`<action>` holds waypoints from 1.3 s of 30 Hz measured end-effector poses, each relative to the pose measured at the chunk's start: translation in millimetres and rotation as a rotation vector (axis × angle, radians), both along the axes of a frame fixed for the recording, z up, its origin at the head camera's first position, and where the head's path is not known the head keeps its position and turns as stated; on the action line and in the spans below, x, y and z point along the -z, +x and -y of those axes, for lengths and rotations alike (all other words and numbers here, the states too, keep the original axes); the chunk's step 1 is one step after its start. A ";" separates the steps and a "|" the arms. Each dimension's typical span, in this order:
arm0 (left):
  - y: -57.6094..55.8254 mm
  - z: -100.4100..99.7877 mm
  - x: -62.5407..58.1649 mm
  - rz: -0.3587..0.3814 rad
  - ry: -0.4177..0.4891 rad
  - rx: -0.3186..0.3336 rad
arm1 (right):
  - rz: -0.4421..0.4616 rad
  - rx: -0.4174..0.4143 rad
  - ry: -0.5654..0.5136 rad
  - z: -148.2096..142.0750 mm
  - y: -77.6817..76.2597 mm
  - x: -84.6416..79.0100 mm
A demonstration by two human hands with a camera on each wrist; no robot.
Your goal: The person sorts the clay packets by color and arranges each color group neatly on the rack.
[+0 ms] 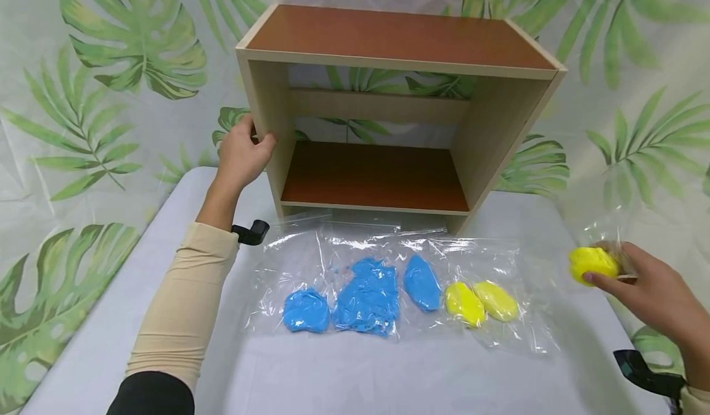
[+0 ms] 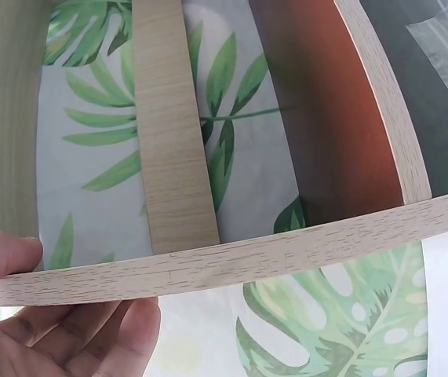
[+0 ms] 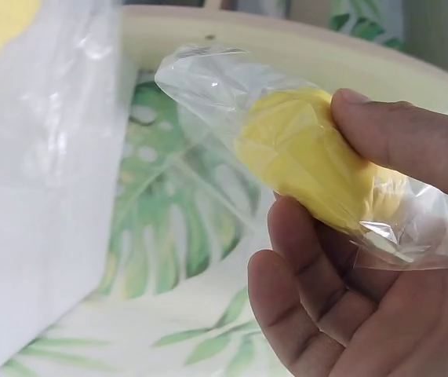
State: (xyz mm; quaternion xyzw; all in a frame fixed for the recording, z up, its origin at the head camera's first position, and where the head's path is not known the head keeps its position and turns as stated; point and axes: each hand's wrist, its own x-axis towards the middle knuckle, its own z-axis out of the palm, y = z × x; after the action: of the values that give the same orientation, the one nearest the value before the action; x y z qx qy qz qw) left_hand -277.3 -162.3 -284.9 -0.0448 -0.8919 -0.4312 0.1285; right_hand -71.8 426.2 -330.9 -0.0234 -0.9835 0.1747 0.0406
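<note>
My left hand (image 1: 244, 150) grips the front edge of the left side panel of a small wooden shelf (image 1: 377, 39). In the left wrist view the thumb lies inside the panel (image 2: 286, 255) and the fingers are curled on its outer side. Off the right side of the table, my right hand (image 1: 649, 291) pinches a clear plastic bag holding a yellow clay-like lump (image 1: 593, 264). The right wrist view shows the yellow lump (image 3: 310, 153) between thumb and fingers, with the bag's loose end sticking out past it.
In front of the shelf, clear zip bags lie in a row on the white table (image 1: 388, 378). They hold blue lumps (image 1: 367, 298) and yellow lumps (image 1: 465, 304). A leaf-print cloth (image 1: 83, 131) hangs behind. The shelf has a brown top and a brown lower board.
</note>
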 end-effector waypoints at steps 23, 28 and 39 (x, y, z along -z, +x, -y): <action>2.5 0.4 -0.9 0.023 0.006 0.017 | -0.113 -0.016 -0.004 36.0 -11.5 -56.6; 3.2 1.4 -2.1 0.031 0.009 0.030 | -0.167 -0.006 0.013 44.3 -19.3 -75.8; 3.4 3.1 -3.1 0.040 0.008 0.037 | -0.377 -0.001 -0.144 49.9 -38.2 -110.1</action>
State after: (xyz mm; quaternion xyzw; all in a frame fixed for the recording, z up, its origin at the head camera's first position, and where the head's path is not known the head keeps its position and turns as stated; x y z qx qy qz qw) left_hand -273.9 -165.4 -281.8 -0.0523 -0.8916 -0.4379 0.1028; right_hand -110.1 376.3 -220.8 0.0075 -0.9435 0.2459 0.2222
